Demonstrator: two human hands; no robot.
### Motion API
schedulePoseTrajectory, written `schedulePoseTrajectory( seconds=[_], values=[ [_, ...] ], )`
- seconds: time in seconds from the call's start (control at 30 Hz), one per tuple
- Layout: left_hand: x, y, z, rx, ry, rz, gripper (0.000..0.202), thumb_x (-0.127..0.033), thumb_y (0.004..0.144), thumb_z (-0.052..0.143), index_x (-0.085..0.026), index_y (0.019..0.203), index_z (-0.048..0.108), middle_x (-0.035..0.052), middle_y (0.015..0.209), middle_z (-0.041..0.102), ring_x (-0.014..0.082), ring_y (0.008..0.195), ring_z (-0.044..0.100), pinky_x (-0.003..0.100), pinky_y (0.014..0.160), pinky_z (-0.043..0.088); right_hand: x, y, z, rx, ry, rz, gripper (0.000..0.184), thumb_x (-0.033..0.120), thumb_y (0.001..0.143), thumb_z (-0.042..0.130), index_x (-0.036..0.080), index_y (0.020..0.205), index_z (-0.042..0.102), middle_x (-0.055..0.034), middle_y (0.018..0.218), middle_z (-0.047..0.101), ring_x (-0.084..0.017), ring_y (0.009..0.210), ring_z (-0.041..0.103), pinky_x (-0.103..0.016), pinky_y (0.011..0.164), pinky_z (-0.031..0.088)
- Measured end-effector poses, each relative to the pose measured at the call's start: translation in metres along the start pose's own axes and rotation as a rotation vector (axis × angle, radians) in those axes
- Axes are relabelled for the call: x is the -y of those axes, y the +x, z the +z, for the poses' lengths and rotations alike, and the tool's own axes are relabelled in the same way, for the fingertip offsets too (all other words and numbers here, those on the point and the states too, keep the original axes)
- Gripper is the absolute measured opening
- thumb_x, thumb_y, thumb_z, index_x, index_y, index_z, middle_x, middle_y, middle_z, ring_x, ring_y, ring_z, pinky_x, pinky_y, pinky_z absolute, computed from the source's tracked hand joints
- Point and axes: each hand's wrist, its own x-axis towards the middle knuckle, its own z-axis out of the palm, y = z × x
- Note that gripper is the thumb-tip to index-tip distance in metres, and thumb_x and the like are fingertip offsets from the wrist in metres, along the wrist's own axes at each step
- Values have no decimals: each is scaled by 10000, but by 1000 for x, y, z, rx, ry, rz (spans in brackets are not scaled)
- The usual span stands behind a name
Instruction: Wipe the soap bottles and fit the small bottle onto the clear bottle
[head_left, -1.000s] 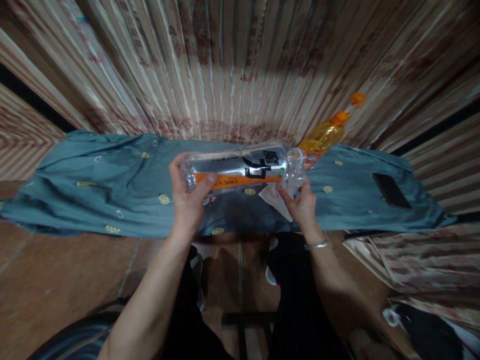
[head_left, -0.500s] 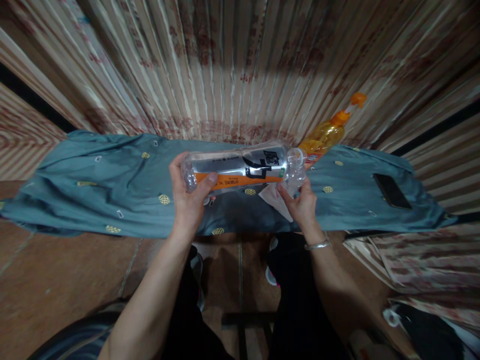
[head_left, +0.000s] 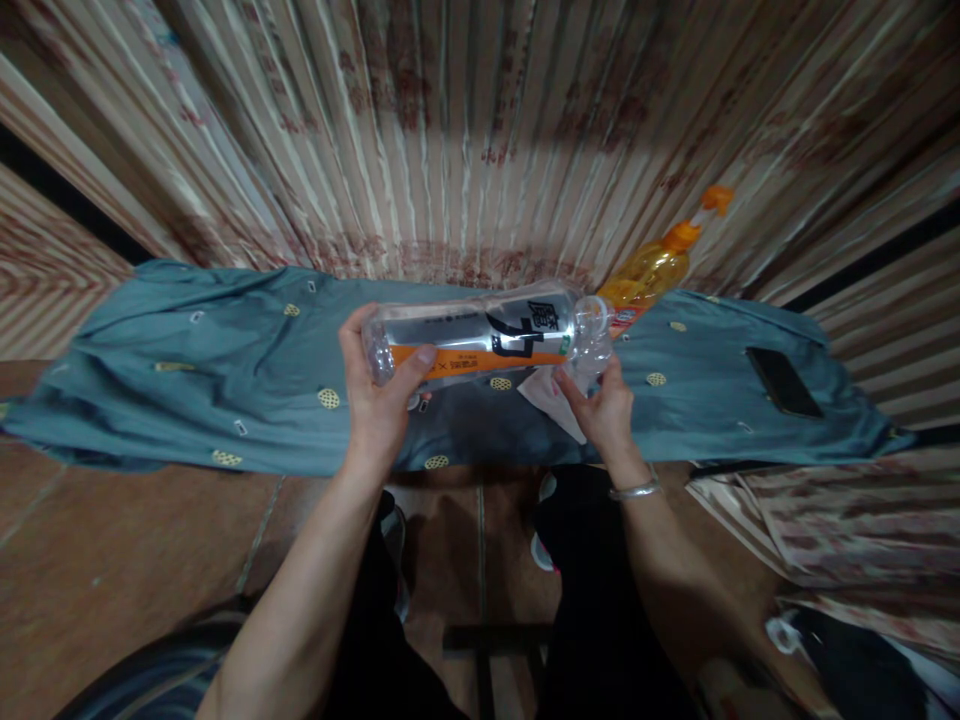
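A clear plastic drink bottle (head_left: pixel 472 335) with a silver and orange label lies sideways between my two hands, above the cloth. My left hand (head_left: pixel 379 395) is wrapped round its base, thumb on the label. At the neck end, my right hand (head_left: pixel 604 405) has its fingers closed on the bottle. A white tissue or wipe (head_left: pixel 553 400) hangs below the neck, by the right thumb; whether that hand pinches it I cannot tell. Behind the neck stands a spray bottle (head_left: pixel 645 270) of yellow liquid with an orange trigger head, its lower part partly hidden.
A green-blue patterned cloth (head_left: pixel 247 390) covers the narrow bench or table. On its right side lies a black phone (head_left: pixel 784 381). A pleated curtain (head_left: pixel 465 150) hangs right behind. A dark round object (head_left: pixel 165 675) is on the floor at lower left.
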Motion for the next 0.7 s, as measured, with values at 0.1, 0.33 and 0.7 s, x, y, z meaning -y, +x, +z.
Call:
schedulePoseTrajectory(
  seconds=[0.1,0.33,0.7],
  values=[
    [-1,0,0,4,16,2,663,-510,652,895,-287,1180,561,43,1094,601,203,947,617,267,673,563,-1,0,1,-3,-4,-2,828,744,848,641,139,1409,567,-205,1142,799,-366,951,768,-487,828,599],
    [-1,-1,0,17,23,4,659,-522,664,883,-281,1181,552,41,1070,594,214,957,618,296,718,579,-2,1,0,1,-14,-17,776,726,855,650,168,1389,571,-179,1126,800,-351,945,769,-464,817,600],
    [-1,-1,0,13,1,-18,674,-525,645,897,-288,1180,562,37,1077,603,184,886,618,260,648,572,0,0,1,-8,-7,-17,765,728,856,640,166,1371,578,-187,1142,798,-348,942,765,-479,830,598]
  ],
)
